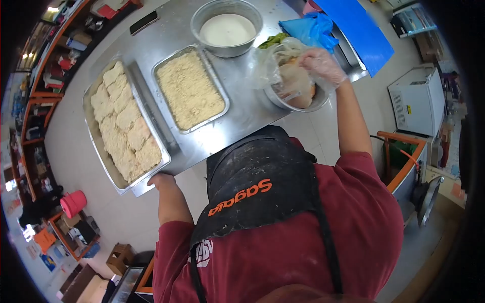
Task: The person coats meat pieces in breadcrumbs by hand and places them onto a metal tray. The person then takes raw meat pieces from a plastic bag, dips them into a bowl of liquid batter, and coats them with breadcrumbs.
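Observation:
My right hand (323, 65), in a clear plastic glove, is at a transparent plastic bag (288, 63) in a metal bowl (323, 103) at the table's right side. Pale pieces (298, 88) show through the bag. The fingers are bent, and what they grip is unclear. My bare left hand (160, 179) rests at the table's front edge, by the near corner of a deep tray (93, 136) of crumb-coated pieces (124, 121); its fingers are mostly hidden. Between the hands lies a smaller tray of crumbs (189, 91). Behind it stands a metal bowl of white liquid or powder (227, 30).
On the metal table (202, 146), a phone (144, 22) lies at the back left, and a blue bag (310, 30) and a blue board (358, 35) are at the back right. Shelves (45, 65) line the left; a white freezer (417, 101) stands right.

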Tool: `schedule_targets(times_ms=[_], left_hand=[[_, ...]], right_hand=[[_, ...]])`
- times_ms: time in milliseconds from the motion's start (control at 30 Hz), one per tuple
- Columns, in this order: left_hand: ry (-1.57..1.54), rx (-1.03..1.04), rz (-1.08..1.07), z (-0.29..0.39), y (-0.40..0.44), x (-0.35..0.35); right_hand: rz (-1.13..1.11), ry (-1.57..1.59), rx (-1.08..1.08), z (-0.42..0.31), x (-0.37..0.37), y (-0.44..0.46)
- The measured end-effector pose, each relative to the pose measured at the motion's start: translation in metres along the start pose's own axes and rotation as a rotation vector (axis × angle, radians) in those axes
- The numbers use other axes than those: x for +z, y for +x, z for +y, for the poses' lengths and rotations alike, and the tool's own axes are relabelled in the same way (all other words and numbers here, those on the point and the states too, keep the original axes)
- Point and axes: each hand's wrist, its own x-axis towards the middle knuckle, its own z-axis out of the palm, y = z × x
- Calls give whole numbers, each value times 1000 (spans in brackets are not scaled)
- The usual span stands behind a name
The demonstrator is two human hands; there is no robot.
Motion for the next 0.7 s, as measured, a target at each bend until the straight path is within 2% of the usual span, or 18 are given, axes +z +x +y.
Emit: schedule_targets(times_ms=[67,100,167,200,300,367,467,567,667,700], left_hand=[[-105,36,-295,-15,37,-11],[-113,34,-385,-22,36,-16],[-24,67,-263,-31,-38,-29],[18,80,-204,-35,-72,-28],[32,0,129,-44,-81,-7],[56,-28,211,-42,-73,-3],[117,-23,276,-41,-68,-2],[148,-57,356,-36,-53,4],[136,-111,444,-37,-34,14],[164,-73,382,-36,-50,8]], right_hand=[[-121,-313,-210,-2,4,3],[-161,-371,-227,-17,7,-3],[-250,-486,-263,-53,13,-12],[-356,-592,-260,-47,19,-5],[-653,-828,-214,-40,39,8],[-831,-890,-153,-59,42,13],[-1069,-846,-252,-35,61,14],[-767,-768,-168,-33,70,10],[-804,-679,-237,-30,69,22],[-881,-769,-242,-15,79,24]])
